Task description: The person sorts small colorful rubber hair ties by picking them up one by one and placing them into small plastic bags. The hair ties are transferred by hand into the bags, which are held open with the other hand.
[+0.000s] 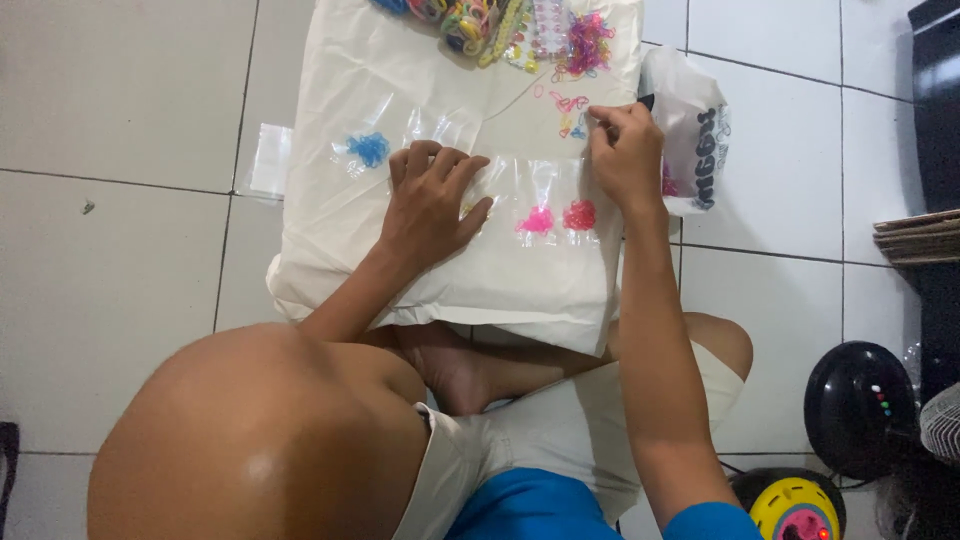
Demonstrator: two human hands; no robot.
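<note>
I sit cross-legged on the floor with a large white bag (330,250) spread flat before me. My left hand (432,200) rests palm down on it, fingers spread, over a clear small packet. My right hand (625,150) pinches small coloured rubber bands (568,105) near the bag's right edge. Clear packets lie in a row: one with blue bands (369,149), one with bright pink bands (538,220), one with reddish-pink bands (579,214). A heap of mixed coloured bands and packets (500,25) lies at the far end.
A printed white plastic bag (700,120) lies at the right of the spread bag. An empty clear packet (270,160) lies on the white floor tiles at the left. A black round device (858,405) and a yellow round toy (795,510) stand at lower right, dark furniture (935,150) beyond.
</note>
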